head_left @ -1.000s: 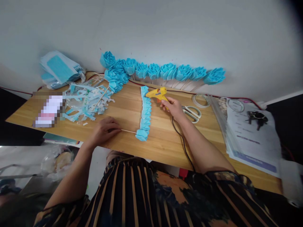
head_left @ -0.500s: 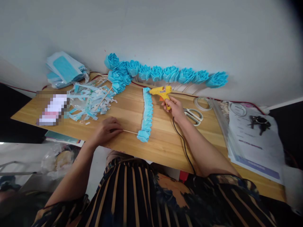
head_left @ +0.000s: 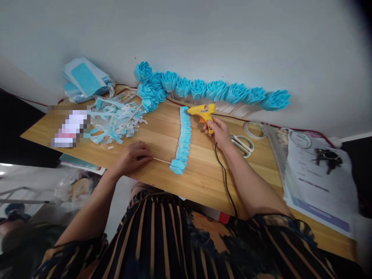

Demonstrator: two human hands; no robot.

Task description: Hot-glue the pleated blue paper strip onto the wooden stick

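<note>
My left hand (head_left: 136, 157) is closed on a thin wooden stick (head_left: 161, 160) that lies low over the table. At the stick's other end is a small blue roll (head_left: 177, 166), joined to a pleated blue strip (head_left: 185, 133) stretching away from me across the wood. My right hand (head_left: 217, 131) grips a yellow hot glue gun (head_left: 203, 111) by its handle. The gun's nozzle points left, at the far end of the strip. A black cord runs from its handle toward me.
Finished blue flowers (head_left: 216, 90) on sticks line the wall. Blue and white scraps (head_left: 116, 120) and a stack of face masks (head_left: 88, 77) lie left, near a blurred phone (head_left: 71, 128). Scissors (head_left: 244, 145), a tape roll (head_left: 255, 130), papers (head_left: 316, 182) and keys (head_left: 328, 159) are on the right.
The whole view has shifted slightly, so things appear a little further right. Both hands keep their holds, and the glue gun's nozzle is still at the strip's far end.
</note>
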